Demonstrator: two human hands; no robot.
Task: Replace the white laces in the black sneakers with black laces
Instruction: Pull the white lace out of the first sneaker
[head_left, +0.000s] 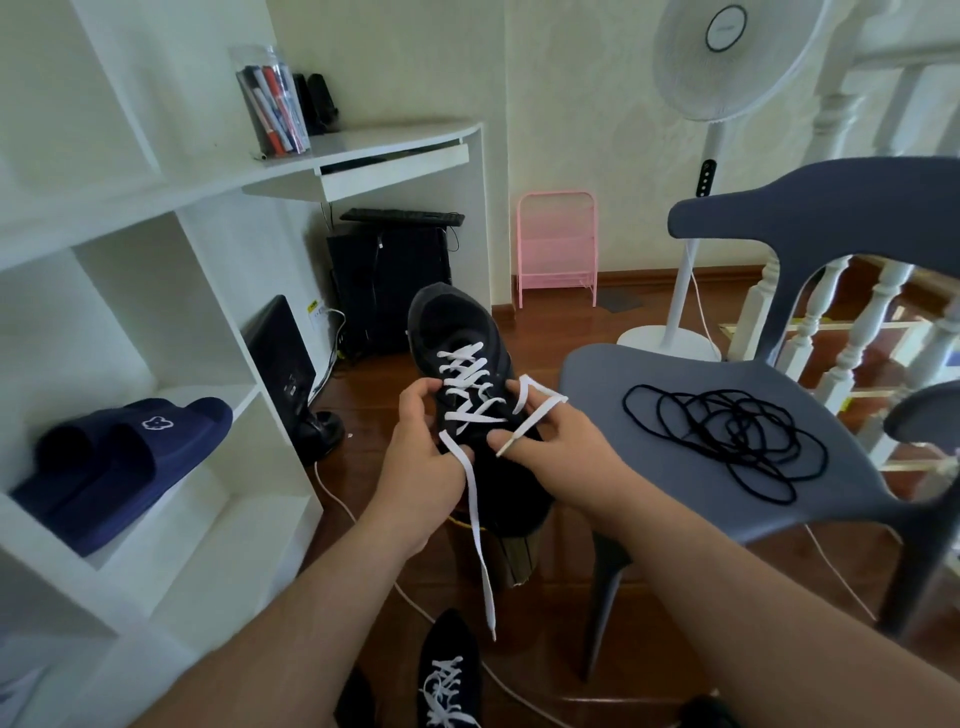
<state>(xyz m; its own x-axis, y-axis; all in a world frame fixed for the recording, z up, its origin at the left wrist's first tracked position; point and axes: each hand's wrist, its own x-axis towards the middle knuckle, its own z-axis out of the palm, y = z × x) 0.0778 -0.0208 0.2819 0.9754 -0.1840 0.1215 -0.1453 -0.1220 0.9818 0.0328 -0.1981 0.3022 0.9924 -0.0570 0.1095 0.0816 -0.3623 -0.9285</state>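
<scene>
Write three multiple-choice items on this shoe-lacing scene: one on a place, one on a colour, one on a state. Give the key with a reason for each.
1. Where do the black laces lie?
A. on the grey chair seat
B. on the shelf
C. on the floor

2. What colour are the slippers on the white shelf?
A. pink
B. navy blue
C. white

3. How is the white lace in the held sneaker?
A. fully removed
B. tied in a bow
C. untied, ends loose, threaded through the eyelets

Key: 1 A, they are heaped on the grey chair seat. 2 B, both slippers are dark blue. 3 C, the left hand and right hand each hold a loose end.
</scene>
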